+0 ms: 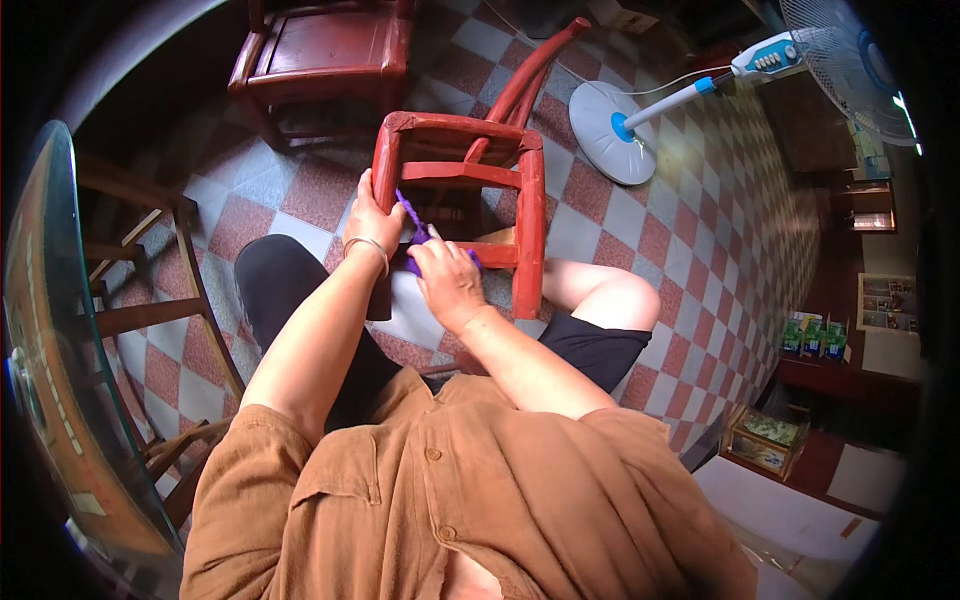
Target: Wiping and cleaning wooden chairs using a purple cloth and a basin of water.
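A red wooden chair [460, 172] lies tipped over between my knees, with its legs pointing towards me. My left hand [372, 222] is wrapped around the chair's left leg [386, 159], and a metal bangle is on that wrist. Between the legs, my right hand [448, 283] holds a bunched purple piece [421, 234] that looks like cloth or yarn. One thin, twisted end of it runs up beside the left leg, close to my left thumb. My right fingers hide much of the purple piece, and the right hand lies near the lower crossbar [498, 256].
A second red wooden chair [322, 49] stands at the upper left. To the upper right is a white and blue pedestal fan [611, 135] with its cord. A glass-topped table [52, 337] and a wooden frame [187, 262] stand on my left. The floor has checkered tiles [319, 191].
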Demonstrator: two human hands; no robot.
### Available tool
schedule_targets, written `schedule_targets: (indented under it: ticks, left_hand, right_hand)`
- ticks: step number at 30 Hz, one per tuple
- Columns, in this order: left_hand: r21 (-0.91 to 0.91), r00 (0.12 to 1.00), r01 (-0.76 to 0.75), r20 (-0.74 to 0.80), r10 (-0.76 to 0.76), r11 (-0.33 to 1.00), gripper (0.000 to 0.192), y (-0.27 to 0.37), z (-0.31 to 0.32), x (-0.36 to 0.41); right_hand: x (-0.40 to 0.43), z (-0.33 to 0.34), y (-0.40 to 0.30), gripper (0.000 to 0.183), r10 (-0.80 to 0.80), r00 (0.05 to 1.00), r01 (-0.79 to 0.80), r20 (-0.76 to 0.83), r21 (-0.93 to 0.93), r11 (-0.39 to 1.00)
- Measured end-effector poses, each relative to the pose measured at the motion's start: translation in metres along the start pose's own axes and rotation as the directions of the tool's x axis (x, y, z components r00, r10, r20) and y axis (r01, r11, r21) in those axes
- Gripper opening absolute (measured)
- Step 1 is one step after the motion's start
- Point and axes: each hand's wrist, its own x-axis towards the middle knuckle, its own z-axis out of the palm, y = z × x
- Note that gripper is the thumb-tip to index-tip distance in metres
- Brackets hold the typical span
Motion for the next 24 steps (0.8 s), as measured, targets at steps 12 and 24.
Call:
schedule_targets:
  ticks: [12,24]
  left_hand:
    - [-0.147,0.997,0.054,-0.038,-0.06,0.988,0.057,-0.007,0.003,0.006]
    - [-0.456,0.998,0.043,0.066,-0.015,0.889,0.045,-0.053,0.031,0.033]
  right_hand:
    - [0.008,-0.007,0.016,0.023,0.198,0.977,-0.19,0.072,-0.107,0.976]
    - [0.028,-0.034,0.04,0.017,0.366,0.888,-0.315,0.278,-0.214,0.925]
